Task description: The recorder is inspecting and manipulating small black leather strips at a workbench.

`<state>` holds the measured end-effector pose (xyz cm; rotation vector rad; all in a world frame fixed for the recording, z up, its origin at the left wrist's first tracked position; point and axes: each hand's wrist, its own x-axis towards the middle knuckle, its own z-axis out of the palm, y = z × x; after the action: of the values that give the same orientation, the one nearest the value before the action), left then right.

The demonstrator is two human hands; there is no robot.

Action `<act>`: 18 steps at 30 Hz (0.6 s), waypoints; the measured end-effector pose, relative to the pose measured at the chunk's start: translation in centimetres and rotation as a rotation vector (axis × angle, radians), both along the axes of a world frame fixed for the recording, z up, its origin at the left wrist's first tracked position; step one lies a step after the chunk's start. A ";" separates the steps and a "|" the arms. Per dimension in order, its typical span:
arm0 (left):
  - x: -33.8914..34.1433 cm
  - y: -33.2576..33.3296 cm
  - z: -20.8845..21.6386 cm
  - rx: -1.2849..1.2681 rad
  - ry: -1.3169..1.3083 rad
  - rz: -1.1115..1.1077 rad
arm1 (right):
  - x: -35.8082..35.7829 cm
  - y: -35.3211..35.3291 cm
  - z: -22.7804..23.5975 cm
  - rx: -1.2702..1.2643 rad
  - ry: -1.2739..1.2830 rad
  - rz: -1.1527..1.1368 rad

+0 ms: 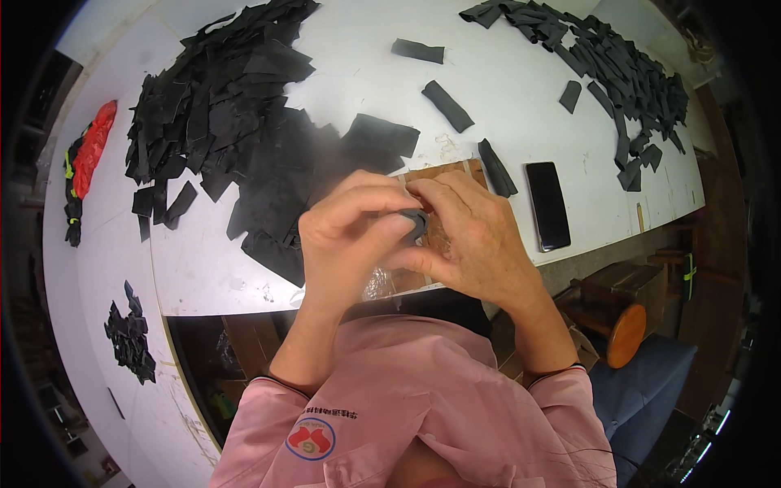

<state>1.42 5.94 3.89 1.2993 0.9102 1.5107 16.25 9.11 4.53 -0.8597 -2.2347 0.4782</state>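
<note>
Near a wooden stool (627, 336), dark fabric (220, 106) litters the white table (358, 69).

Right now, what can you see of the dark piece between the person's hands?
The dark grey piece looks like matte, flexible material, bent into a curve. It is held up above the white table, pinched in the left hand. The right hand cups close around it; its contact is unclear. Fingers hide much of the piece.
</note>
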 end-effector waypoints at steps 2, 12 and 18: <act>0.1 0.1 -0.8 0.086 -0.055 0.069 | -0.5 -0.5 -0.4 0.067 0.031 -0.080; 0.7 -1.1 -3.1 -0.073 -0.331 0.069 | 0.0 0.0 -3.9 -0.042 -0.182 -0.028; 0.2 1.1 0.9 -0.040 0.027 -0.187 | 0.0 0.3 -4.0 -0.004 0.131 0.035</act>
<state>1.59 7.03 4.77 1.3398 0.8087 1.3269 16.24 9.38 0.54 -0.7705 -2.1321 0.5403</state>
